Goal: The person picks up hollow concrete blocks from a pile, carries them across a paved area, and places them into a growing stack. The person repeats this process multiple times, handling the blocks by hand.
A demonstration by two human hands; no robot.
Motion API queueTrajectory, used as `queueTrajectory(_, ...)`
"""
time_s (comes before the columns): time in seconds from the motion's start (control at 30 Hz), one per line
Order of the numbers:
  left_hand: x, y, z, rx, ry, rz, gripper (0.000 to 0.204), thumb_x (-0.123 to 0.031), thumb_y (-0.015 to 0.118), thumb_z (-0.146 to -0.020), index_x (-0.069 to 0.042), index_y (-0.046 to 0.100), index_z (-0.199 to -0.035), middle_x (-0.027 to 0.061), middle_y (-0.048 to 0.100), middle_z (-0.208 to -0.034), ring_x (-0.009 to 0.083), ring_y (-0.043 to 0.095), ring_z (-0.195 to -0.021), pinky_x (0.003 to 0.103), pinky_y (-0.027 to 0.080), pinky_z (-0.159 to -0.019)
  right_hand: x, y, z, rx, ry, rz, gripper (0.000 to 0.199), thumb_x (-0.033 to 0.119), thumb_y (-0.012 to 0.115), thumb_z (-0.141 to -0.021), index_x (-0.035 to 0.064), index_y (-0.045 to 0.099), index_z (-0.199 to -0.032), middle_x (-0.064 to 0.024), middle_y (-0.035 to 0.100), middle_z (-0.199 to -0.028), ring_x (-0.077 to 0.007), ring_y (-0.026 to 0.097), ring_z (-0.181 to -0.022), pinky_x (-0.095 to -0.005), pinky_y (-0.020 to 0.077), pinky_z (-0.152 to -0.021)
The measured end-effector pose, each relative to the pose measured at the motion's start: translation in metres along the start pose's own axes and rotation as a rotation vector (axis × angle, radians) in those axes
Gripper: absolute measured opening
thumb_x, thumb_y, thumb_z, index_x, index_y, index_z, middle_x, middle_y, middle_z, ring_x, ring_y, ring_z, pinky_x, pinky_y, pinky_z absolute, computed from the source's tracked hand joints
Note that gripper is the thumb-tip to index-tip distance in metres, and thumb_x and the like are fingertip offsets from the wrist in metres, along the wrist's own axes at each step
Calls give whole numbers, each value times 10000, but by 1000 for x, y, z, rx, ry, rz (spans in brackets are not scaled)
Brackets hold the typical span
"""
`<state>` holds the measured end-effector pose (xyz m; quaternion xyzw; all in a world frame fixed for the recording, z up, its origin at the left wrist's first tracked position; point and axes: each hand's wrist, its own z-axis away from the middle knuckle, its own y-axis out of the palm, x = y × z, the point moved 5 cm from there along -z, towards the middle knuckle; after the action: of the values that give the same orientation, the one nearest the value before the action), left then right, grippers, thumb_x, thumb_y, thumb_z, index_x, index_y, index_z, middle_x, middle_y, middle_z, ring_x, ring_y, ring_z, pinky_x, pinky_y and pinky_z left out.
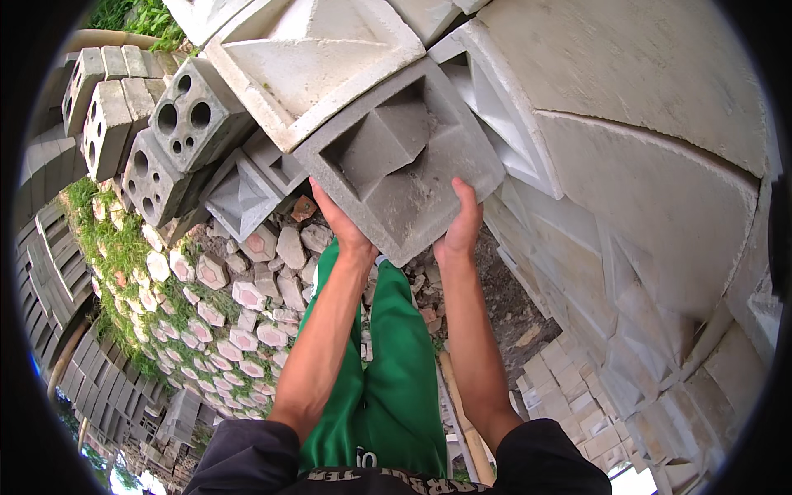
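Observation:
A square grey concrete block (388,206) with a recessed, faceted face sits tilted between my two hands. My left hand (342,223) grips its lower left edge, thumb side up along the rim. On the lower right edge is my right hand (459,227), with the thumb laid over the front rim. Most of the fingers of both hands are hidden under or behind the block. Its upper left edge meets a larger pale block (297,115) with a similar recess. Against its right side stands another white recessed block (540,161).
Stacked grey blocks with round holes (157,183) stand at the left, beside a smaller faceted block (238,198). Hexagonal pavers (213,271) with grass between them cover the ground at the left. Large pale slabs (652,190) rise at the right. Broken rubble lies around my feet.

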<state>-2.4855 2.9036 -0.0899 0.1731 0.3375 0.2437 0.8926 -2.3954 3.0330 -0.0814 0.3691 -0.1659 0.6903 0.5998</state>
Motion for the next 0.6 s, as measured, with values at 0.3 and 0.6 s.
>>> queueTrajectory(0.3,3,-8,-1,-31,-1,-15,659,-622,284,-954,-99,459,-1314,61,533,-1222,217,508,-1097,342,402,-953,-3,-5,-7,53,41,-2,575,176,560,-789,34,408,-1325,-112,497,-1225,-249,492,-1133,-400,400,-963)
queueTrajectory(0.6,4,-16,-12,3,32,-89,641,-593,264,-962,-90,468,-1303,56,526,-1249,213,484,-1143,342,360,-998,-6,0,-4,31,105,-119,606,251,582,-824,60,390,-1366,-112,484,-1295,-278,499,-1164,-431,412,-965)
